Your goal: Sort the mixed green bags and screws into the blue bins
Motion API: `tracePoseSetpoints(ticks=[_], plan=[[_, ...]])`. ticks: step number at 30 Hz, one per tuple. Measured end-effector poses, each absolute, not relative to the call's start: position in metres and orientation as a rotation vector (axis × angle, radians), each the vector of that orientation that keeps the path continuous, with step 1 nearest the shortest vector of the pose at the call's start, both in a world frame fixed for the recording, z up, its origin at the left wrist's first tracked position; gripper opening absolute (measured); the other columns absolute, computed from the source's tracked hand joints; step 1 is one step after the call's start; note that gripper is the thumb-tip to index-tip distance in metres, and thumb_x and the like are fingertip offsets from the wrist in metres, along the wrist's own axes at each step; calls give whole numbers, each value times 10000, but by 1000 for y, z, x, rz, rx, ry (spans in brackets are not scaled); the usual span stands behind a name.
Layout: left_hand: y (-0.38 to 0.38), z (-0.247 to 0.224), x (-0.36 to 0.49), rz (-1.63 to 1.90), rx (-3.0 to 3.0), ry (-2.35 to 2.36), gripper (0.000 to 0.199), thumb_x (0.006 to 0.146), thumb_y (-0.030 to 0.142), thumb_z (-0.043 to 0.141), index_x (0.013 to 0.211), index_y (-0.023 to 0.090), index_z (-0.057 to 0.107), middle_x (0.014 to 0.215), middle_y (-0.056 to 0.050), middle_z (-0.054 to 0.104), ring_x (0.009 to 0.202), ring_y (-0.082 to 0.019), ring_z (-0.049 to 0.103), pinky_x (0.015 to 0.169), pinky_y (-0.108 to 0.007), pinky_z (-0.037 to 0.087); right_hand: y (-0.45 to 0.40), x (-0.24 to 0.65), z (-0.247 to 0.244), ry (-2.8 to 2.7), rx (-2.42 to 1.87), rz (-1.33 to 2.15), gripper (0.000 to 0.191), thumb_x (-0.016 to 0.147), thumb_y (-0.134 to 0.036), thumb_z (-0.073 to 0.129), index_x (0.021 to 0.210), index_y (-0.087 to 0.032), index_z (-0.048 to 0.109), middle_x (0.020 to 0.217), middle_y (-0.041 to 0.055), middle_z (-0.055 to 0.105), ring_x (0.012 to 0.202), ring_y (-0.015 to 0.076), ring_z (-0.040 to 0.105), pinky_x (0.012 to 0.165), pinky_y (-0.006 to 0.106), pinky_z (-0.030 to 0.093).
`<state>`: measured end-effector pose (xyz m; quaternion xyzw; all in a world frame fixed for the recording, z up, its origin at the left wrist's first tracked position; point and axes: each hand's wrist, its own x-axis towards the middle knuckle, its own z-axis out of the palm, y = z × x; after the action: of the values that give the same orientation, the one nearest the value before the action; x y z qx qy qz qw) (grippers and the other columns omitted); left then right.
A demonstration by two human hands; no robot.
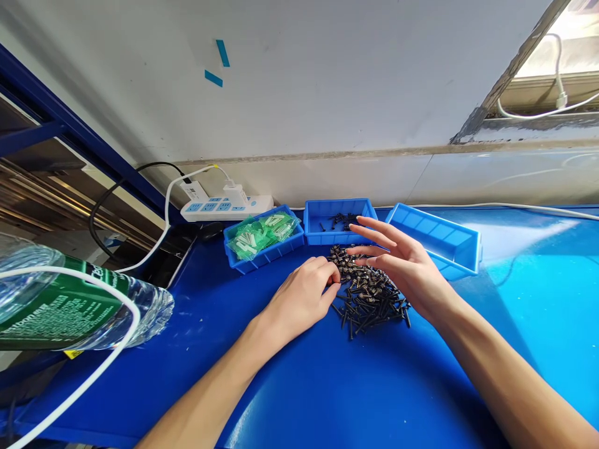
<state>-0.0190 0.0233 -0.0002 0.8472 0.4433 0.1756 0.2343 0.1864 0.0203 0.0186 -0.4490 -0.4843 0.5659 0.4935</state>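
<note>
A pile of dark screws (pixel 374 299) lies on the blue table. At its left edge is my left hand (pixel 306 290), fingers curled together; whatever they may hold is hidden. Over the pile's right side, my right hand (pixel 402 259) is raised with its fingers spread and nothing visible in it. Behind the pile, a blue bin (pixel 312 235) contains some black screws (pixel 344 220). To the right stands another blue bin (pixel 456 269) with nothing seen inside. The left blue bin (pixel 276 251) holds green and clear plastic bags (pixel 264 234).
A large water bottle (pixel 70 305) lies at the left, with a white cable (pixel 135 318) in front of it. A power strip (pixel 210 209) with plugs stands behind the left bin. The wall (pixel 327 93) rises behind the blue table (pixel 327 393).
</note>
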Motion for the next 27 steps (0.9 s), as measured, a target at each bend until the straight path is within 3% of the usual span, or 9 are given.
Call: tracePoseSetpoints(ticks=[5, 8, 11, 20, 27], plan=[[24, 1, -20, 510, 2309, 1261, 130, 970, 136, 602, 856, 192, 632, 904, -45, 698, 823, -207, 672, 752, -325, 539, 21, 185, 19, -1223, -1102, 1359, 475, 720, -229, 754, 1192, -279, 752, 1334, 85, 751, 974, 258, 781, 902, 432, 616], [24, 1, -20, 501, 2311, 1280, 75, 949, 194, 673, 882, 192, 639, 894, -39, 689, 822, -212, 674, 742, -324, 541, 21, 186, 18, -1265, -1103, 1348, 426, 728, -231, 735, 1152, -262, 762, 1247, 87, 789, 935, 247, 783, 878, 420, 617], [24, 1, -19, 467, 2341, 1306, 85, 904, 195, 732, 914, 193, 647, 919, -45, 684, 858, -229, 680, 745, -330, 545, 22, 187, 16, -1283, -1098, 1346, 407, 741, -224, 727, 1144, -259, 762, 1237, 84, 792, 929, 241, 782, 876, 414, 614], [26, 3, -21, 421, 2297, 1344, 103, 962, 136, 623, 881, 184, 665, 952, -62, 704, 850, -221, 687, 760, -331, 542, 21, 191, 12, -1312, -1114, 1334, 358, 800, -232, 736, 1155, -261, 769, 1237, 83, 790, 952, 242, 778, 908, 423, 597], [29, 13, -29, 774, 2053, 1184, 94, 938, 162, 651, 861, 193, 695, 837, -14, 757, 745, -173, 709, 731, -274, 561, 21, 185, 16, -1444, -1153, 1220, 277, 758, -312, 812, 1021, -230, 788, 1030, 72, 830, 1017, 279, 776, 942, 438, 602]])
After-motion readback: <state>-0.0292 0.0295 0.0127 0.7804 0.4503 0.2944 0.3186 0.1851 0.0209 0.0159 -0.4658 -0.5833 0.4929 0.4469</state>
